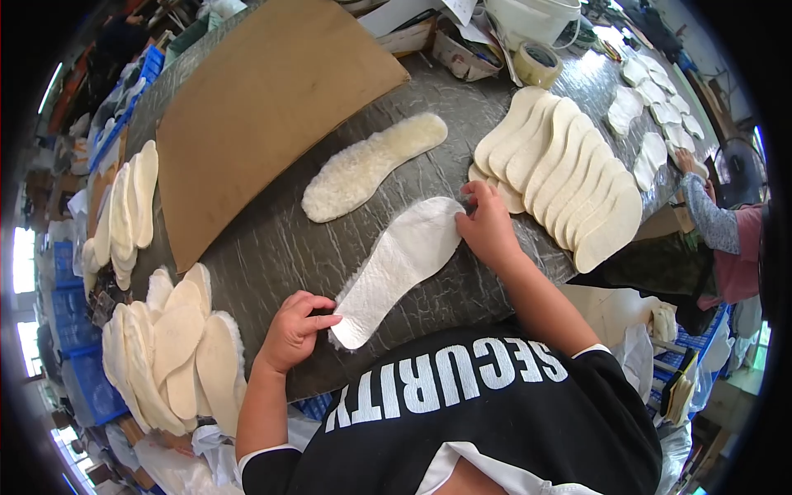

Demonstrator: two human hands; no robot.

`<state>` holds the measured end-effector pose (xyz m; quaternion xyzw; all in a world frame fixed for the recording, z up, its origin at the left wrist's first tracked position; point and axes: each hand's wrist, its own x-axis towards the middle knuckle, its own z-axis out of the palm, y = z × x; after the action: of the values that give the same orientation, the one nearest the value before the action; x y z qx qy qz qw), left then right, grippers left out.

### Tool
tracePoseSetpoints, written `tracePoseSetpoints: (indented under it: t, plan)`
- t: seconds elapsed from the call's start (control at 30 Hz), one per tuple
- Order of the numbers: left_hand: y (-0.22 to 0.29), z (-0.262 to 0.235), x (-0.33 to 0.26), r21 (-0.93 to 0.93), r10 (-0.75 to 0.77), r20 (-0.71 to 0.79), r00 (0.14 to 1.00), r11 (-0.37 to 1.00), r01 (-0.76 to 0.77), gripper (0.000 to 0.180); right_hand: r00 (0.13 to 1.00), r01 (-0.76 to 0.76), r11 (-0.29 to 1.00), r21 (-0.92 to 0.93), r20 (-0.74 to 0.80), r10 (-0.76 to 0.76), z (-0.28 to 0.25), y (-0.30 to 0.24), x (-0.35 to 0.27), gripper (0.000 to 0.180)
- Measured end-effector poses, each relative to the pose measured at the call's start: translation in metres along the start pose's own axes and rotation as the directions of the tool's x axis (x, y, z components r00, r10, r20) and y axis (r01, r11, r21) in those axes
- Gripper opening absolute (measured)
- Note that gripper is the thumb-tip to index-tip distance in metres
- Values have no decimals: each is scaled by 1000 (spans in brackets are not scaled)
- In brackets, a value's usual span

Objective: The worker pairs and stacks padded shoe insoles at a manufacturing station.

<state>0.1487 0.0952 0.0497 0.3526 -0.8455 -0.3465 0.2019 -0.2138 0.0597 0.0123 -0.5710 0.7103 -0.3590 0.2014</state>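
A white insole (400, 268) with a smooth face up and fuzzy edges lies slantwise between my hands, close to the table's near edge. My left hand (299, 332) pinches its narrow heel end. At the wide toe end, my right hand (492, 227) grips the edge between thumb and fingers. Just beyond it rests a second insole (371, 167), fleece side up. Right of my right hand, a fanned row of cream insole pieces (569, 169) overlaps along the table.
A large brown cardboard sheet (256, 99) covers the far left of the table (272, 280). Piles of fleecy insoles (177, 346) sit at the left edge. A tape roll (536, 64) and white bucket (532, 21) stand at the back. Another person (730, 223) reaches toward scattered pieces at right.
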Motion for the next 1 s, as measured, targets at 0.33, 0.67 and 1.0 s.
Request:
tracePoseSetpoints:
  t: [0.33,0.67,1.0]
  plan:
    - [-8,-30,-58,267,-186,-394,900,914,306,33,927,-368,904,216,157,340,-33,14,-20,13]
    - [64,-17,45,495,201,-119,972,861,-117,29,892,-442,752,489,327,312,-49,-3,-45,10]
    - [34,2,22,393,-79,-25,997,916,82,22,747,-624,177,761,515,421,-80,21,-62,25]
